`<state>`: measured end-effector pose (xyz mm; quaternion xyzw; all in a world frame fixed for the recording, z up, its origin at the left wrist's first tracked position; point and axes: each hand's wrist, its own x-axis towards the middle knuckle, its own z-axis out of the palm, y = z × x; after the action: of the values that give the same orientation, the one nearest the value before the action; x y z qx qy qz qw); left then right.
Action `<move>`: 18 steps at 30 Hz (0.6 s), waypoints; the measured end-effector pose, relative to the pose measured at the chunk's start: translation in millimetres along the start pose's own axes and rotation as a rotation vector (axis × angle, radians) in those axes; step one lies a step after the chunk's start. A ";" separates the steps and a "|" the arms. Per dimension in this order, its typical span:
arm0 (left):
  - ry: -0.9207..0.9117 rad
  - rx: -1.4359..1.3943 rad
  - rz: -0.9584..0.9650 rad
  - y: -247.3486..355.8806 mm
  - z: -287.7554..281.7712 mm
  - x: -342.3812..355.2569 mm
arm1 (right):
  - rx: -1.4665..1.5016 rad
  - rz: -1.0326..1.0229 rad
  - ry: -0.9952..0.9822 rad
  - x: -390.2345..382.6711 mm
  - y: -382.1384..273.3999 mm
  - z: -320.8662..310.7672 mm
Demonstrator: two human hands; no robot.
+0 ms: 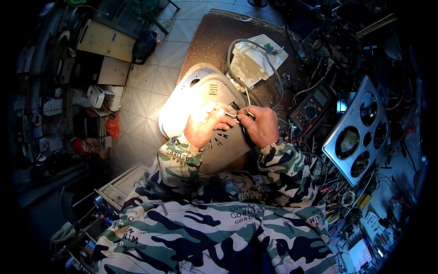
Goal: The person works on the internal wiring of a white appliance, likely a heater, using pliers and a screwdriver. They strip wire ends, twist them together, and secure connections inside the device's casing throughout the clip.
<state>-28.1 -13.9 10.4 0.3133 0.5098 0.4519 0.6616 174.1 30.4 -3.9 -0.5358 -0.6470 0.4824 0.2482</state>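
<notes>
My left hand (205, 122), brightly lit, has its fingertips closed on a light wire (232, 114) above a grey-beige vented appliance housing (228, 153). My right hand (261, 125) pinches at the same small bundle of wires, just to the right of my left fingertips; the exact part between its fingers is too small to make out. A dark opening in the housing lies behind the fingertips. A pale rounded panel (187, 84) lies under the housing's upper left, partly washed out by light. A white plastic casing (255, 66) with looped grey cable (280, 86) sits above.
The brown worktable (205, 41) holds a multimeter (310, 109) and tangled cables at right. A metal panel with round cutouts (353, 132) leans farther right. Cluttered shelves and cabinets (105, 41) line the left, beside the tiled floor (150, 86). A wooden drawer (116, 185) is at lower left.
</notes>
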 end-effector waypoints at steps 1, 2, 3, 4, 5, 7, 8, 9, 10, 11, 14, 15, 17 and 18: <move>0.017 -0.015 0.019 -1.0 1.0 0.4 | 0.006 -0.007 0.002 0.0 0.1 0.0; 0.019 0.183 0.099 -4.2 0.4 2.7 | 0.012 -0.014 0.003 0.0 0.4 0.2; 0.021 0.380 0.176 -8.2 -1.0 6.6 | 0.017 -0.019 0.002 0.1 0.4 0.4; 0.025 0.577 0.254 -9.9 -1.0 8.9 | 0.022 -0.007 -0.001 0.0 0.3 0.4; 0.038 0.645 0.278 -9.5 0.2 8.6 | 0.027 0.005 -0.006 -0.3 0.1 0.5; 0.055 0.781 0.333 -1.2 8.5 9.4 | 0.041 0.020 0.014 -2.3 1.4 0.7; 0.082 0.687 0.200 2.6 12.6 10.1 | 0.051 0.021 0.031 -4.1 1.7 1.5; 0.069 0.730 0.155 7.3 16.2 10.6 | 0.065 0.021 0.047 -6.1 1.7 1.4; 0.057 0.773 0.109 11.5 19.1 11.1 | 0.074 0.013 0.062 -7.9 2.2 1.6; 0.046 0.815 0.064 14.0 20.6 11.8 | 0.083 0.005 0.077 -9.5 3.0 1.9; 0.026 1.067 0.365 4.9 15.7 22.3 | 0.063 0.018 0.128 -12.4 5.5 3.4; 0.016 1.066 0.414 3.9 13.5 22.0 | 0.063 0.015 0.131 -13.0 4.2 4.2; -0.006 1.061 0.511 3.3 9.7 21.2 | 0.081 -0.002 0.128 -13.4 5.6 5.6; -0.021 1.056 0.524 3.3 10.6 22.2 | 0.084 -0.009 0.139 -13.9 8.9 6.4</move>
<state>-17.2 8.3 7.6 0.7202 0.5649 0.2820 0.2875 177.0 14.8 -11.6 -0.5541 -0.6097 0.4698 0.3170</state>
